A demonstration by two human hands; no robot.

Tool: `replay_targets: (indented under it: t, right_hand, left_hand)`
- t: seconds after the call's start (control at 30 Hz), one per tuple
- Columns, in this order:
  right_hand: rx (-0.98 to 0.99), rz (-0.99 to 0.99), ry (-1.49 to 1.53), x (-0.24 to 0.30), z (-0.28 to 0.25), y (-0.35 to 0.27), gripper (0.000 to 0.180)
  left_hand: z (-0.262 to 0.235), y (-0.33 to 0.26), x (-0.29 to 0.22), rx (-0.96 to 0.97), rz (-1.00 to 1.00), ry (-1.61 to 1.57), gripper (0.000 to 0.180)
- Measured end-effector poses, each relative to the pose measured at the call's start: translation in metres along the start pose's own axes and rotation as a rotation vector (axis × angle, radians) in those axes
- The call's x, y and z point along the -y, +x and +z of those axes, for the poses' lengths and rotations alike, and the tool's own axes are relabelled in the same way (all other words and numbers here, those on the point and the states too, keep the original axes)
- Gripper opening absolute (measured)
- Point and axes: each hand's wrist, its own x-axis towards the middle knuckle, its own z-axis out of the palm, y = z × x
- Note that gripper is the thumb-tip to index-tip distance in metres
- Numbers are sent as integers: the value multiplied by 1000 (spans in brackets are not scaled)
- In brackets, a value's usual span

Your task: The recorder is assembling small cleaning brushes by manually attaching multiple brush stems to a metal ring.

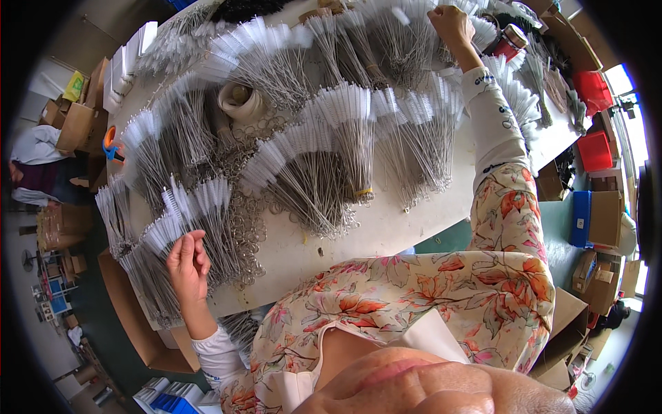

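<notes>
Bundles of thin wire brushes with white bristle heads and looped ends cover the white table (414, 224). My left hand (188, 265) is at the near left, its fingers curled in beside a bundle of white-bristled brushes (165, 231). Whether a brush is between those fingers is not visible. Stretched out to the far right, my right hand (453, 27) has its fingers bent and closed over the far brushes (403, 41); what they grip, if anything, is hidden. A fanned row of brushes (310, 165) lies between my hands, and one bundle has a yellow band (363, 192) near its loops.
A red flask (510, 43) stands right of my right hand. A pale roll (241, 102) sits among the brushes. Orange-handled scissors (110, 143) are at the left table edge. Red bins (594, 150) and cardboard boxes (607, 219) line the right side. Another person (38, 176) is at far left.
</notes>
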Motion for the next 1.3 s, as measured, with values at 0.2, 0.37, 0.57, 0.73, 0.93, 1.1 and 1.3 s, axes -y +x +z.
replay_targets:
  t: [0.2,0.37,0.57,0.73,0.93,1.1,1.3]
  right_hand:
    - [72,5,213,11,-17,21,32]
    - [280,38,230,-7,30,55,25]
    - [1125,43,1203,-35,26,81,24]
    - [823,-204,1742,144,-87,-85,16]
    - [969,-290,2021,235,-133,-245,22]
    - [701,-467,1600,225,-131,-295,25]
    - [1287,278,2049,178,-88,-332,31]
  left_hand:
    - [6,-12,15,10,24,-55,25]
    - [-5,-16,37,12,80,-93,26]
    - [-2,-10,48,-19,163,-37,23]
    - [27,-7,30,57,257,-27,23]
    - [113,15,-4,235,774,75,20]
    - [111,33,24,21,1109,208,16]
    - [119,15,75,278,1318,355,21]
